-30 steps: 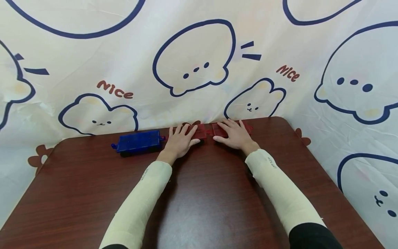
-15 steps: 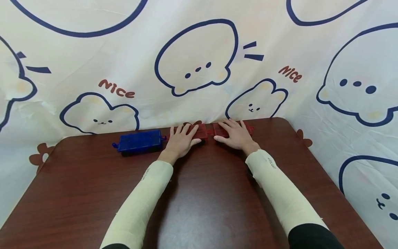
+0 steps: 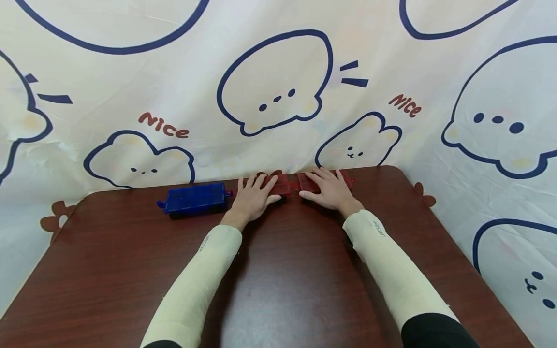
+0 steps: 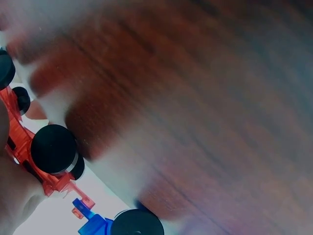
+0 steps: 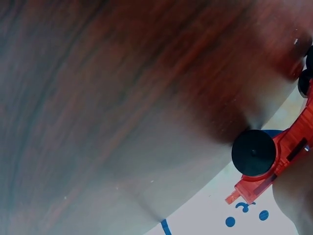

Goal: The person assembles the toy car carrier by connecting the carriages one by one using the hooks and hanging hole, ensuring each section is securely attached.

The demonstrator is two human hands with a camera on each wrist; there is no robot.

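My left hand (image 3: 250,203) rests with spread fingers on a red toy train wagon (image 3: 283,185) near the table's back edge. On a second red wagon (image 3: 307,184), to the right, lies my right hand (image 3: 330,192), its fingers spread over the top. A red coupling (image 3: 293,185) shows between these two wagons. Left of my left hand stands a blue wagon (image 3: 196,198), its hook close to the first red wagon's end. In the left wrist view, a black wheel (image 4: 55,148) and red frame show beside my hand. The right wrist view shows the second wagon's wheel (image 5: 253,152) and end hook.
The brown wooden table (image 3: 287,290) extends toward me from the row of wagons. Right behind its back edge hangs a white cloth (image 3: 261,150) printed with blue-outlined cartoon animals. The same cloth runs along the right and left sides.
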